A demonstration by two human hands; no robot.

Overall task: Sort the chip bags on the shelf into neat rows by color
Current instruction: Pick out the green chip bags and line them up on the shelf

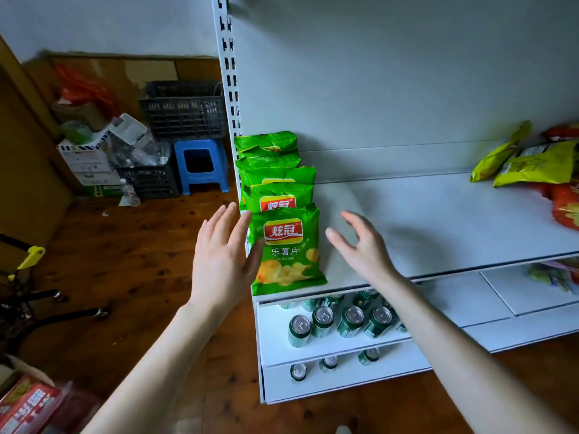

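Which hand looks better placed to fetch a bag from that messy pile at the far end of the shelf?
Probably the right hand: it is open and nearer the pile. The left hand is by the green row.

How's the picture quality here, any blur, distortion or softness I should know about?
Head view: the front green chip bag reads sharp; the right hand is slightly motion-smeared; the yellow bags at the right edge are soft; the shelf upright bows from the wide lens.
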